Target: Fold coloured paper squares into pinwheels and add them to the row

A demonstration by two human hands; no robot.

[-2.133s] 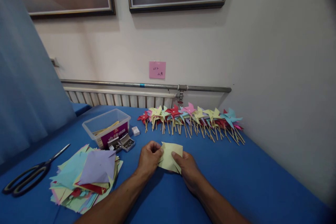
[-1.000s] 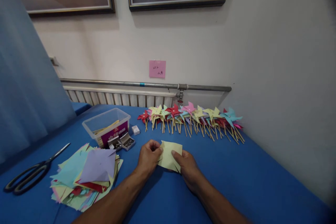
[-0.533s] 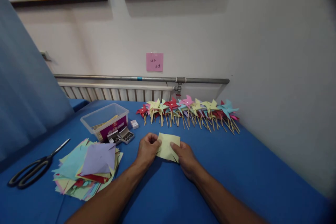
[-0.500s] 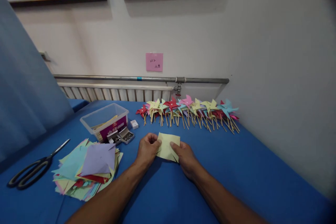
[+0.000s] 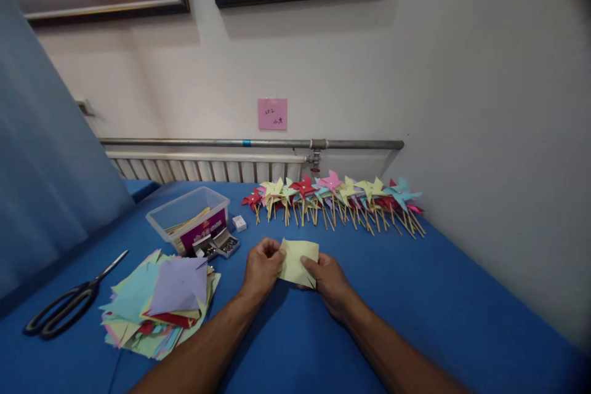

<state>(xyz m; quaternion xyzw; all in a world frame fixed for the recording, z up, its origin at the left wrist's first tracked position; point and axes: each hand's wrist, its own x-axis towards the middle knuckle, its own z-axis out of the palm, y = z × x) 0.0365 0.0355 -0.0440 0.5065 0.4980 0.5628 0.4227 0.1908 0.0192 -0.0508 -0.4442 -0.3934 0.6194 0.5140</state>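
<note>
While finished pinwheels (image 5: 303, 188) are lying centre-right, left hand (image 5: 259, 268) and right hand (image 5: 332, 283) are pinching an unfolded sheet (image 5: 294, 258), papers (image 5: 179, 286) waiting lower-left.

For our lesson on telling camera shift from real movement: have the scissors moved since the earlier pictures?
No. Judged against the box, the scissors show no clear shift either way; the whole view has shifted slightly.

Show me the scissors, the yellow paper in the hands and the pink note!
Scissors (image 5: 93, 283), head view: near the pivot.
Yellow paper (image 5: 294, 260), head view: its middle.
Pink note (image 5: 272, 114), head view: its middle.
</note>
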